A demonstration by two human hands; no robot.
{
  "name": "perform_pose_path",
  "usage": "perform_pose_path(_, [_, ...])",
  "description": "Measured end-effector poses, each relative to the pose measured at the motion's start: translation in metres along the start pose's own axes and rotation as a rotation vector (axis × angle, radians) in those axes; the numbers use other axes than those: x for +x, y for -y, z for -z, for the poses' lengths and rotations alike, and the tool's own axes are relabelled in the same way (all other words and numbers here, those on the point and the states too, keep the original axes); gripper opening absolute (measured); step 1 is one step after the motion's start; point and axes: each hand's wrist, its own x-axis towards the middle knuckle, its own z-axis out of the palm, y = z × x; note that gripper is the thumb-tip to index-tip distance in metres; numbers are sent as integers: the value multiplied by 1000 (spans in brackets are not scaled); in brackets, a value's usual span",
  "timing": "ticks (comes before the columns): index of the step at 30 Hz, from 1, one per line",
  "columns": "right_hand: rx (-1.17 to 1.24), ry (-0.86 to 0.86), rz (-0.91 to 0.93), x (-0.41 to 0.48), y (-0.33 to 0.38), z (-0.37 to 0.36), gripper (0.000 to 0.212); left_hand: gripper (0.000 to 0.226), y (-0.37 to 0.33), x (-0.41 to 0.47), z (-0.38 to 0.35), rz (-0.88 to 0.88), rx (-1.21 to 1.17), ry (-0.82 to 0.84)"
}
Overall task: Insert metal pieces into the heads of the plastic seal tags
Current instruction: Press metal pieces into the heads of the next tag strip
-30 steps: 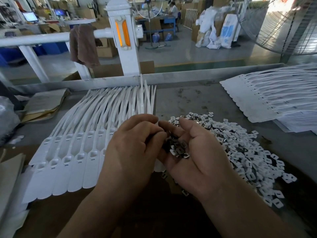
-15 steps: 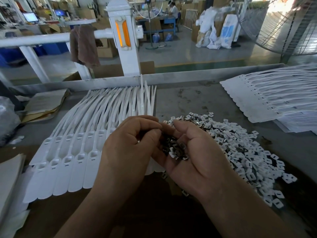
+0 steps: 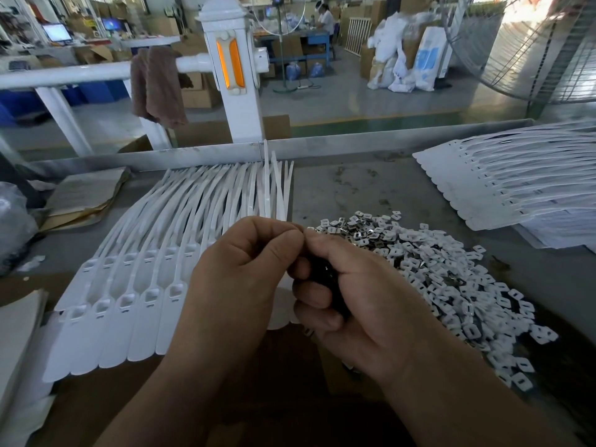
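Centre frame, the right hand (image 3: 364, 295) clamps metal pieces (image 3: 326, 273); the left hand (image 3: 242, 272) pinches, on what I cannot tell. Take one only; seat it squarely in the tags (image 3: 135, 304), lower left.

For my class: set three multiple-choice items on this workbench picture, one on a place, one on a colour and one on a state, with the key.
1. Where does the pile of metal pieces lie relative to the fanned seal tags?
A) to their left
B) to their right
C) on top of them

2. What colour is the cloth hung on the rail?
A) brown
B) green
C) yellow

3. How is the right hand?
A) flat on the bench
B) curled round a handful of pieces
C) out of view

Key:
1 B, the pile spreads to the right of the fan of tags.
2 A, it hangs brown against the white rail.
3 B, its fingers are curled, with dark pieces showing in the grip.
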Motion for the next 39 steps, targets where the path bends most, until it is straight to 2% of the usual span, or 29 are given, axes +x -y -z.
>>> perform_pose_path(4, [-1,8,21,-2,0,1,20,11,3,-3,3,-17,-60,58])
perform_pose_path(8, [-28,-3,39,-4,0,0,27,18,5,-4,6,-93,30,86])
perform_pose_path(15, [-4,10,40,-4,0,0,31,13,7,-5,8,-152,103,20])
perform_pose_path(21, [-78,25,67,-3,-1,0,26,24,4,-7,9,-191,103,42])
perform_pose_path(23, [-105,27,76,-3,-1,0,27,21,4,-7,8,-175,110,2])
perform_pose_path(28, [-142,-2,103,-2,-3,-1,30,10,5,-8,7,-242,333,-106])
perform_pose_path(31, [-171,-18,110,-2,-4,-1,32,14,4,-7,9,-348,527,-109])
perform_pose_path(34, [-175,-26,99,-2,-6,0,30,20,1,-5,12,-430,625,-113])
perform_pose_path(36, [-142,-29,76,-1,-5,2,23,17,1,-3,17,-431,648,-119])
perform_pose_path(39, [12,-33,80,1,1,6,15,7,4,2,32,-322,648,-134])
